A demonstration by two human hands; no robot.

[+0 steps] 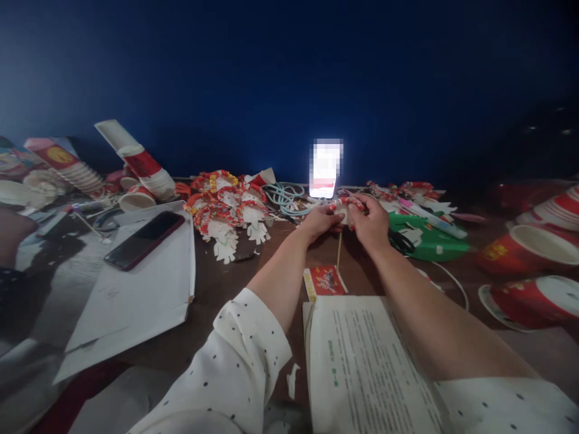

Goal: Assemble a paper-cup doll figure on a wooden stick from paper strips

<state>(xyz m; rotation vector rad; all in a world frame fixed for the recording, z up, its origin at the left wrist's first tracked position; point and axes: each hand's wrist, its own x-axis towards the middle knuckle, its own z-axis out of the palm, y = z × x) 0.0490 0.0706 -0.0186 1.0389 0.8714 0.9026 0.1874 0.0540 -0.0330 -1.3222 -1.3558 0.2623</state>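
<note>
Over the middle of the table, my left hand (pixel 320 222) and my right hand (pixel 371 224) come together with closed fingers around a small red-and-white paper craft piece (pixel 342 211). Its shape is mostly covered by the fingers. A thin wooden stick (pixel 339 250) points down from below the piece toward a red printed card (pixel 324 281). Nearest me lies an open printed book (pixel 362 361), under and between my forearms. Right behind the hands, a lit phone (pixel 324 172) stands upright.
Finished-looking red-and-white paper crafts (pixel 224 232) are heaped left, beside a coiled pale-blue cable (pixel 287 198). A dark phone (pixel 145 241) rests on white sheets (pixel 136 301). Right are a green sheet (pixel 441 246), black scissors handles (pixel 401 242) and paper cups (pixel 538 247). Another person's arm (pixel 15 238) shows far left.
</note>
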